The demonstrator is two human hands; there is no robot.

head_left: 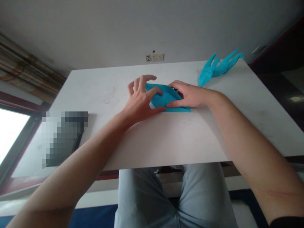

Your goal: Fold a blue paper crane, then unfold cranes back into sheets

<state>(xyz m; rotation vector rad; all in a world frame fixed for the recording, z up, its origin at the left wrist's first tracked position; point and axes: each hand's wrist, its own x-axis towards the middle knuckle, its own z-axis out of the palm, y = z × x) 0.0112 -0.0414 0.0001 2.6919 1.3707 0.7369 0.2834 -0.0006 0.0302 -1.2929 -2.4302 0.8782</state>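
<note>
A folded piece of blue origami paper [163, 96] lies on the white table, between my two hands. My left hand [142, 99] is at its left side, with the thumb along the near edge and the bent index finger pressing on top. The other left fingers are raised and spread beyond the paper. On the right side, my right hand [187, 94] grips the paper, thumb on top and the other fingers curled behind the far edge, partly hidden. Farther right stand blue folded paper figures [219, 68] with pointed tips, crane-like in shape.
The white table [166, 139] reaches back to a grey wall with power sockets [155, 57]. At the left lies a dark, pixelated flat object [66, 139]. A curtain [28, 66] hangs beside a bright window. My legs [147, 196] are under the table's near edge.
</note>
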